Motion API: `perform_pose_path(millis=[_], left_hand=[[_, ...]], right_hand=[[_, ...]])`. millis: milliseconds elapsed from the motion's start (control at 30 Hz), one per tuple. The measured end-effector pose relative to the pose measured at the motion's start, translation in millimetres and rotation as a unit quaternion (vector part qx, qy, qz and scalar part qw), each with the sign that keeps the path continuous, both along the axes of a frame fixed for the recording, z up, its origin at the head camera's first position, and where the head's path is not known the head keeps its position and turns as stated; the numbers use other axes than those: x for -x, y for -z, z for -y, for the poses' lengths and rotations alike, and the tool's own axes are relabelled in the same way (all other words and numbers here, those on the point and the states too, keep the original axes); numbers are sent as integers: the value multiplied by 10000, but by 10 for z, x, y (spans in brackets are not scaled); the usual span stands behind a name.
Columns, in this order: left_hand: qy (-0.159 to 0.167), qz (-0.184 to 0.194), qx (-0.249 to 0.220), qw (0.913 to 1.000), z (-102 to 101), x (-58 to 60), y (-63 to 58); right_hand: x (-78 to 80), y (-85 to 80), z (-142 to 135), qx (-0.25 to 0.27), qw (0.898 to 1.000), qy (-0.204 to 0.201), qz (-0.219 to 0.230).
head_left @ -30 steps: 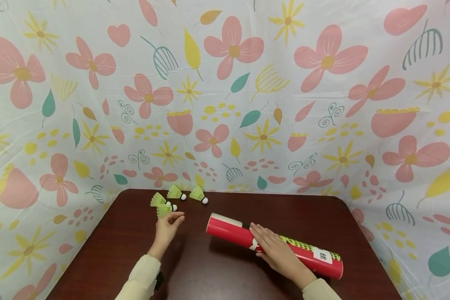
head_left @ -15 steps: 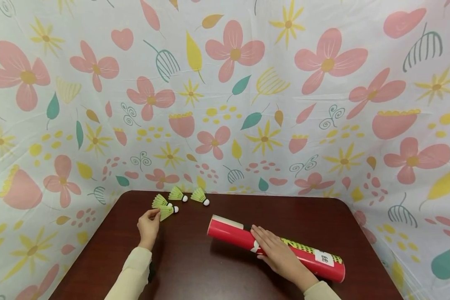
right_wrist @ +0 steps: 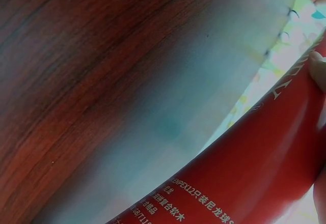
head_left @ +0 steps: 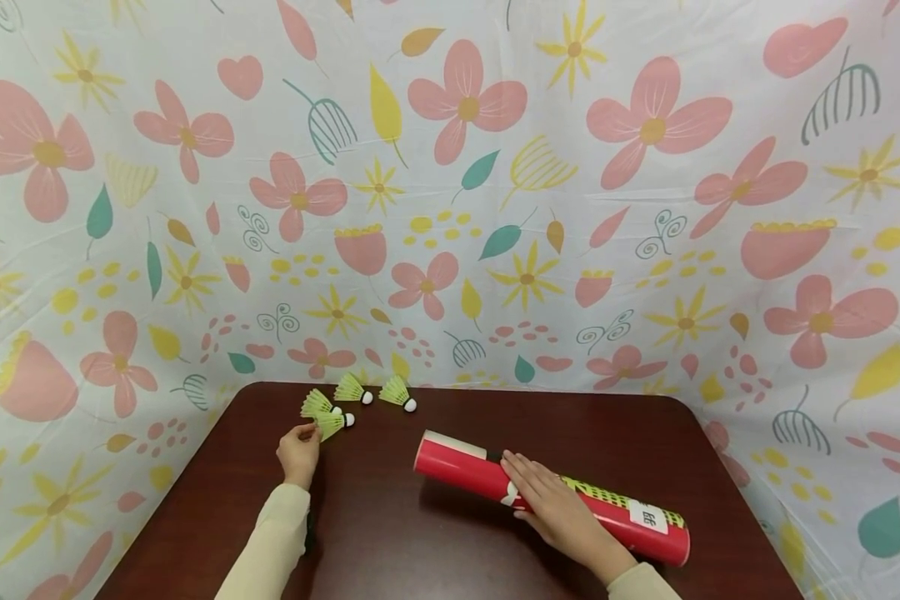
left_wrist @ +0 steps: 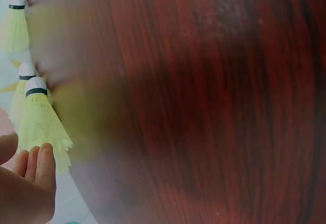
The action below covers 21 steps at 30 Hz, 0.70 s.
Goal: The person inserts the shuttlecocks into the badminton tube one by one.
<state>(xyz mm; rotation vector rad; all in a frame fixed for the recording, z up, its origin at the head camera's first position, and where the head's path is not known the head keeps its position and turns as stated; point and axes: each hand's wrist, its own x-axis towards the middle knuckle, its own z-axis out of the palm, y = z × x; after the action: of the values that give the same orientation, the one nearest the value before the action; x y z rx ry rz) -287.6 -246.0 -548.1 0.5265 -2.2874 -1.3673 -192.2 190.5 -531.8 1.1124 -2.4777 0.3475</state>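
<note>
My left hand (head_left: 298,457) is at the left of the table, its thumb and fingertips pinching the skirt edge of a yellow shuttlecock (head_left: 332,423). In the left wrist view the thumb and fingers of that hand (left_wrist: 30,188) meet the skirt of the same shuttlecock (left_wrist: 43,119), whose white cork points away. My right hand (head_left: 558,508) grips a red shuttlecock tube (head_left: 457,468) around its middle, fingers over the top and thumb on the near side. The tube lies slantwise, its left end farther back, with a shadow under it. Close up, the red tube (right_wrist: 265,152) shows printed lettering.
Behind the pinched shuttlecock lie a second shuttlecock (head_left: 318,403), partly overlapped, a third (head_left: 351,388) and another (head_left: 396,392) farther right. All are near the back edge of the dark brown table (head_left: 390,533). A flower-patterned cloth (head_left: 450,208) hangs behind and at both sides.
My left hand has moved left, from above the front shuttlecock to its skirt edge, and closed its fingertips there. My right hand and the tube have stayed almost still.
</note>
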Motion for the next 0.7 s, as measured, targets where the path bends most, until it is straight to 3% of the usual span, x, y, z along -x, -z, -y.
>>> perform_pose_path(millis=[267,700], left_hand=[[-42,157,121,9998,-5,35,58],[-108,-53,294,9995,2,-16,67]], right_hand=[[0,16,-3,-11,10000,-9,-10],[-13,16,15,-36,10000,28,43]])
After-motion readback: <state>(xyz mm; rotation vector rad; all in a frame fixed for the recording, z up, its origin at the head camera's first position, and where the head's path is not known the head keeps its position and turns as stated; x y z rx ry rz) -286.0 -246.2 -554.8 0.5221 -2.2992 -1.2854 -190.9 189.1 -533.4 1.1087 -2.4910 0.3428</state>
